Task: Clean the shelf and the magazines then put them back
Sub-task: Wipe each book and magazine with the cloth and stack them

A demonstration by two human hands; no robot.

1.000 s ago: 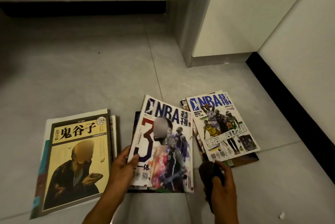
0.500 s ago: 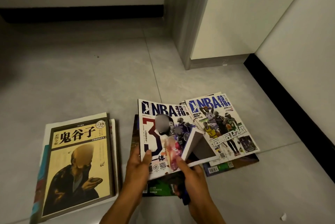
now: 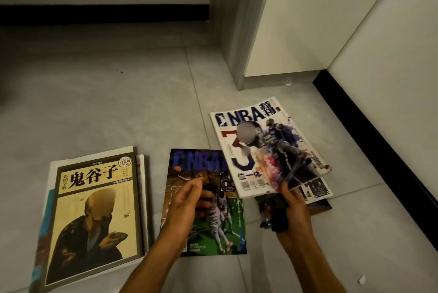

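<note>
The right hand (image 3: 292, 207) pinches the near edge of a white NBA magazine (image 3: 267, 148), which is raised and tilted over a pile of magazines (image 3: 318, 189) on the floor (image 3: 118, 107); its long axis runs away from the person, masthead at the far end. Its cover shows a large "3" and dark-clad players. The left hand (image 3: 189, 200) hovers loosely curled and empty over a dark green NBA magazine (image 3: 208, 228) lying flat, beside a yellow-covered book (image 3: 94, 216).

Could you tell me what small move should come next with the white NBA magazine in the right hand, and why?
Probably lower the white NBA magazine onto the right-hand pile: the right hand holds its near edge above that pile, along with a dark object, and the left hand hangs free.
</note>
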